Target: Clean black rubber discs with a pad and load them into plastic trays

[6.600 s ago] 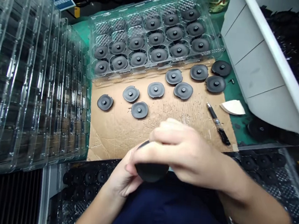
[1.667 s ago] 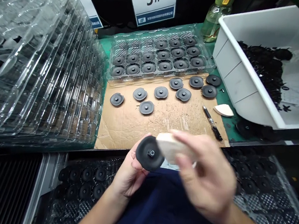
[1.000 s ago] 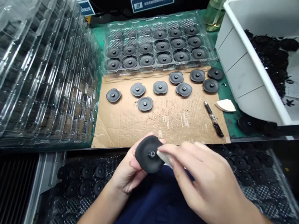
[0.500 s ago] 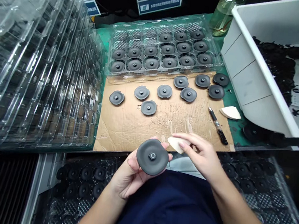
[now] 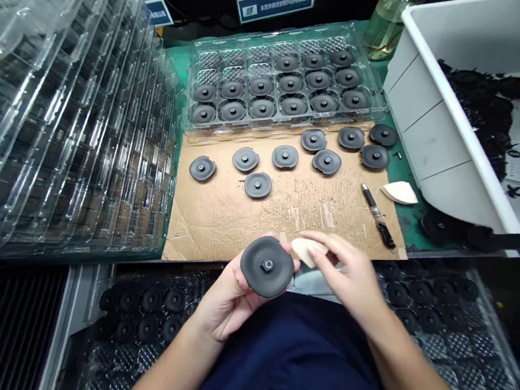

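A dark grey, rounded disc with a small raised hub at its centre is gripped at the rim by my left hand, its hub facing up. Pinched between thumb and fingers of my right hand is a cream-white sponge wedge, right beside the disc's right edge; whether they touch I cannot tell. Several similar discs lie loose on a brown cardboard sheet beyond my hands. A black pen and a second white wedge lie to the right.
At the back sits a clear plastic tray partly filled with discs. Stacked clear trays rise on the left. A white bin with black parts stands right, near a bottle of yellowish liquid. More disc-filled trays sit below the table edge.
The disc in my left hand has turned and shifted slightly upward. My right hand keeps its pinch on the wedge, now tilted a little differently. The view has shifted slightly.
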Demonstrator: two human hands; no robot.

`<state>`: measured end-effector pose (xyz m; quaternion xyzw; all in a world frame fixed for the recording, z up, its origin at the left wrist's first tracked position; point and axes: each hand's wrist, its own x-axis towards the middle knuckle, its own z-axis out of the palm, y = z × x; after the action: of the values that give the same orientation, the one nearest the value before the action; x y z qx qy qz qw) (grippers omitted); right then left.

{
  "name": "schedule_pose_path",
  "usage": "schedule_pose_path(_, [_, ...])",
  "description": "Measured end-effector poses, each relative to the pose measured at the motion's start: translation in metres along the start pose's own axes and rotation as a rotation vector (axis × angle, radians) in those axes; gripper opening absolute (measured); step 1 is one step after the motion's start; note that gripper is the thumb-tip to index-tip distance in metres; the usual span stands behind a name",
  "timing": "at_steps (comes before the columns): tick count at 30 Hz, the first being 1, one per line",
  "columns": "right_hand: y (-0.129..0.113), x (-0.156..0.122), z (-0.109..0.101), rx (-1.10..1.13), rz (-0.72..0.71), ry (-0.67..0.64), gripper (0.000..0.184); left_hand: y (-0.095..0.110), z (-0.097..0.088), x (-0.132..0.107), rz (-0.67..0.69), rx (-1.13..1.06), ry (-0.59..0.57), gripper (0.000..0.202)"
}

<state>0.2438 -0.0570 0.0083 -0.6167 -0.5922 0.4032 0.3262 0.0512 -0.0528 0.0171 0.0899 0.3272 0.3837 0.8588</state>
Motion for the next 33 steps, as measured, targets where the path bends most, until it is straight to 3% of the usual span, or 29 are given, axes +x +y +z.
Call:
schedule_pose_path(3, [-0.035,-0.002,-0.012,0.008,-0.282,0.135,0.024,-0.004,0.000,0.001,0.015,0.044,0.047,0.069])
schedule_pose_path(5, [-0.053,0.000,-0.015,-0.024,-0.559,0.079,0.030,-0.007,0.000,0.001,0.036,0.080,0.065,0.068])
schedule_pose_path(7, [-0.061,0.003,-0.014,-0.136,-0.661,-0.034,0.034,-0.009,0.000,0.000,0.069,0.109,0.108,0.063])
schedule_pose_path(11, [-0.062,0.006,-0.012,-0.284,-0.559,-0.042,0.034,-0.009,0.003,-0.002,0.114,0.110,0.161,0.060])
schedule_pose_path(13, [-0.058,0.009,-0.009,-0.137,-0.594,-0.005,0.034,-0.008,0.005,-0.001,0.131,0.112,0.165,0.061])
schedule_pose_path(15, [-0.048,0.014,-0.007,0.020,-0.537,-0.020,0.029,-0.007,0.006,0.000,0.148,0.115,0.195,0.061])
schedule_pose_path(19, [0.003,0.027,-0.001,0.036,-0.218,-0.002,0.020,-0.003,0.004,0.000,0.190,0.099,0.194,0.064])
schedule_pose_path(22, [0.044,0.030,0.009,-0.036,-0.132,0.055,0.020,-0.002,0.005,-0.001,0.181,0.091,0.186,0.066])
schedule_pose_path(24, [0.053,0.029,0.012,-0.050,-0.122,0.036,0.018,-0.001,0.007,-0.001,0.161,0.094,0.180,0.068])
schedule_pose_path(26, [0.041,0.025,0.010,-0.048,-0.103,0.058,0.019,-0.002,0.010,0.000,0.151,0.089,0.159,0.068])
schedule_pose_path(29, [-0.008,0.018,-0.001,-0.019,-0.130,0.196,0.025,-0.004,0.014,0.003,0.152,0.072,0.145,0.060])
schedule_pose_path(31, [-0.042,0.012,-0.004,-0.028,-0.297,0.252,0.026,-0.005,0.014,0.006,0.144,0.073,0.151,0.058])
schedule_pose_path(33, [-0.064,0.009,-0.002,-0.077,-0.505,0.195,0.027,-0.006,0.013,0.009,0.124,0.093,0.163,0.061])
